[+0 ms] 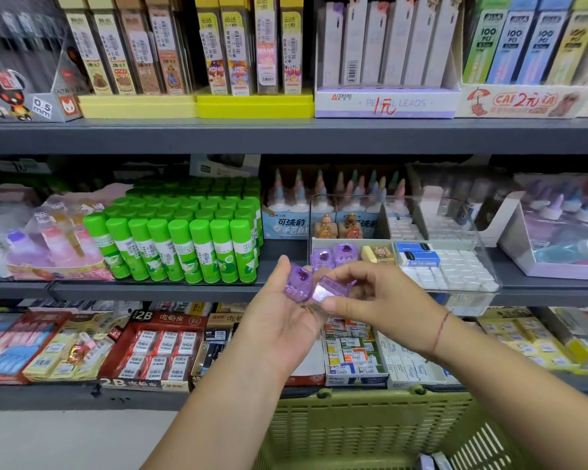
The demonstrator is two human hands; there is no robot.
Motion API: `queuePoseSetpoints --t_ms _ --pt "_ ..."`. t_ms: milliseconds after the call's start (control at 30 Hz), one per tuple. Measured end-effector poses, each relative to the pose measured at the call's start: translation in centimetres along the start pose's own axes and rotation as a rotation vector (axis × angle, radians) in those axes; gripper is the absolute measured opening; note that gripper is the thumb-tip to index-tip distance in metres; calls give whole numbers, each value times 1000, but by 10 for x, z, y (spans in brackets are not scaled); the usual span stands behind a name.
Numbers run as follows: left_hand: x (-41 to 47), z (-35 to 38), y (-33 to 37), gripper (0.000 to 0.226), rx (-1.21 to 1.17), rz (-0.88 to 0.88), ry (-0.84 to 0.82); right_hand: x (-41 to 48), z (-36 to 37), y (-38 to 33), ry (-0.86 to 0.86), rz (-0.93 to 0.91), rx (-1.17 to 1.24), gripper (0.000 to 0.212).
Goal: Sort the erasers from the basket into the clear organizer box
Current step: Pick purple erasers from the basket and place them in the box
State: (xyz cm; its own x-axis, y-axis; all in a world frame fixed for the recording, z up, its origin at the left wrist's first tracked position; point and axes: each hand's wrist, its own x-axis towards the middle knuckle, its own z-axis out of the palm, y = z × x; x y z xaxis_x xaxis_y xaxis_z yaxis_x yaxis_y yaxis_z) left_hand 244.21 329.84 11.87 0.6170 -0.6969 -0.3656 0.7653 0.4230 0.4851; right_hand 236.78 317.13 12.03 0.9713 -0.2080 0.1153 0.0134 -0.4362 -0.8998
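My left hand (279,320) is held palm up in front of the middle shelf, and a purple translucent eraser (297,283) lies against its fingers. My right hand (370,293) pinches a second purple eraser (330,288) just above that palm. Right behind both hands stands the clear organizer box (486,262) on the shelf. Its front-left compartment holds two purple erasers (333,254); other compartments hold a yellow eraser, blue-sleeved erasers, several white erasers and two brown figurines. The green basket (353,425) is below my arms, with a few small items showing at its bottom right.
Green glue sticks (184,239) stand in rows left of the box. Glue bottles (286,205) sit behind it. The lower shelf holds boxed erasers (157,347). Pencil-lead packs fill the top shelf (286,134). A lilac display box (557,239) stands to the right.
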Motion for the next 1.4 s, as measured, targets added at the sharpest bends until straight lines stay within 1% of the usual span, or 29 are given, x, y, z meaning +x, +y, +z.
queuePoseSetpoints --t_ms 67,100,167,200,233,300,367,467,567,767,900,1033,1133,1267,1333,1400 --pt "-1 1 -1 69 16 1 -12 -1 3 1 -10 17 89 24" --pt "0 1 -2 67 20 -1 9 -1 4 2 -17 32 134 24" --pt "1 0 -2 53 12 10 114 2 -1 3 3 45 161 24" --pt "2 -1 -1 44 9 17 185 5 -6 6 58 31 110 24" --pt "2 -2 0 40 10 16 251 10 -13 9 140 14 8 24" --pt "1 -6 1 38 7 0 340 22 -26 14 262 -17 -253 28" --pt "-1 -6 2 35 -1 -22 381 32 -28 16 256 -40 -442 32" --pt "-3 -3 3 37 -13 -51 378 42 -18 20 142 -86 -544 34" --pt "-3 -2 3 40 -27 -48 356 48 -14 21 81 -96 -542 32" --pt "-3 -3 5 36 -30 -52 363 52 -15 23 63 -109 -525 16" --pt "-3 -2 4 35 -41 -62 360 56 -14 27 99 -78 -577 18" --pt "-3 -1 3 35 -36 -56 355 58 -11 30 83 -68 -623 18" --pt "-3 -3 3 37 -5 -57 356 58 -10 29 81 -103 -675 20" --pt "-2 -2 1 43 76 -109 347 50 -12 25 94 -114 -742 27" --pt "0 -1 -1 42 122 -118 337 43 -15 21 150 -152 -688 26" --pt "1 0 -1 40 151 -120 311 32 -15 15 167 -206 -468 21"
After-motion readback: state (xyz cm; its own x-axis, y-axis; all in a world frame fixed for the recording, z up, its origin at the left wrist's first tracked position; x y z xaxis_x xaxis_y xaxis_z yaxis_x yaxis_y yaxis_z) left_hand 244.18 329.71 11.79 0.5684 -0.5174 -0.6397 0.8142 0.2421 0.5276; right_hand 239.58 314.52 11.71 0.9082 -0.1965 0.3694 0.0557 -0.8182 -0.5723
